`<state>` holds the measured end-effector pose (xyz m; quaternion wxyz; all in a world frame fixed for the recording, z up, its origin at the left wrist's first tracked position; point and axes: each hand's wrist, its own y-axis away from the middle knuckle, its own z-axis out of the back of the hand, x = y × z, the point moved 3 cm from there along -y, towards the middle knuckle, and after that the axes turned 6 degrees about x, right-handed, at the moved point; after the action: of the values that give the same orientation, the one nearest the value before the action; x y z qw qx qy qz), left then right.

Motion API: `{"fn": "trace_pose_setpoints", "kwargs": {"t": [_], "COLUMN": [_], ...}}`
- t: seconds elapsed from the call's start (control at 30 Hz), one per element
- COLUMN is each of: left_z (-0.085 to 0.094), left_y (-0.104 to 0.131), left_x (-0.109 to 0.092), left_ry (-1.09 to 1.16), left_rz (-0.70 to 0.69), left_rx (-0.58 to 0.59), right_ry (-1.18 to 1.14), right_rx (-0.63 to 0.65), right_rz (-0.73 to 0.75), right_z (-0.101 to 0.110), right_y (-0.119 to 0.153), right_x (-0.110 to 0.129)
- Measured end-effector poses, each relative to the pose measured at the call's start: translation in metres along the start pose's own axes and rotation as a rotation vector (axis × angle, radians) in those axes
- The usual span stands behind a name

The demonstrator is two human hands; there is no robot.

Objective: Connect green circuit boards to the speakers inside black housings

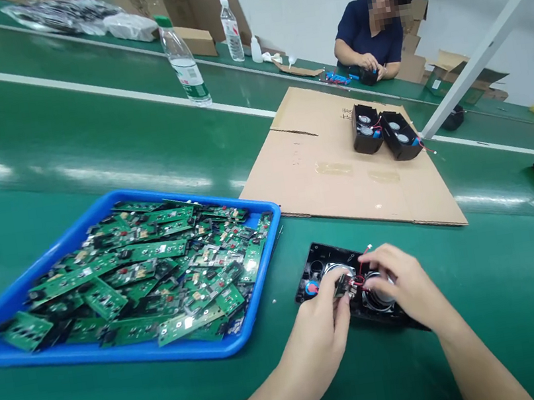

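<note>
My left hand is closed on a small circuit board, held just above a black speaker housing. Two round speaker drivers with silvery rims sit in the housing, and one driver shows partly below my right hand. A blue part with a red centre lies at the housing's left end. My right hand is curled over the housing, its fingers closed around a thin red wire. A small white plug tips the wire. The fingers partly hide where the wire meets the board.
To the left, a blue tray holds many green circuit boards. Beyond lies a cardboard sheet bearing two black speaker housings. A water bottle stands behind the tray. A person works across the bench, near a slanting white post.
</note>
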<state>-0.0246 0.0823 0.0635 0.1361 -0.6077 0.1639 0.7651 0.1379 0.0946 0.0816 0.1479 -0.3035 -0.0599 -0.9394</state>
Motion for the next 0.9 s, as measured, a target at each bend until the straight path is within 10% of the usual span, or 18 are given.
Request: {"fn": "trace_pose_setpoints", "kwargs": {"t": [0.33, 0.73, 0.9], "left_z": [0.000, -0.006, -0.006], "left_y": [0.000, -0.009, -0.010], "left_x": [0.002, 0.008, 0.009], "left_ry": [-0.108, -0.202, -0.136], "left_rz": [0.079, -0.019, -0.040], "left_rx": [-0.046, -0.191, -0.208], "right_ry": [0.333, -0.758, -0.437], "right_rx": [0.013, -0.154, -0.193], "right_rz": [0.134, -0.323, -0.213], "right_z": [0.022, -0.013, -0.017], "right_y": [-0.011, 0.021, 0.021], "right_x": [-0.016, -0.006, 0.005]}}
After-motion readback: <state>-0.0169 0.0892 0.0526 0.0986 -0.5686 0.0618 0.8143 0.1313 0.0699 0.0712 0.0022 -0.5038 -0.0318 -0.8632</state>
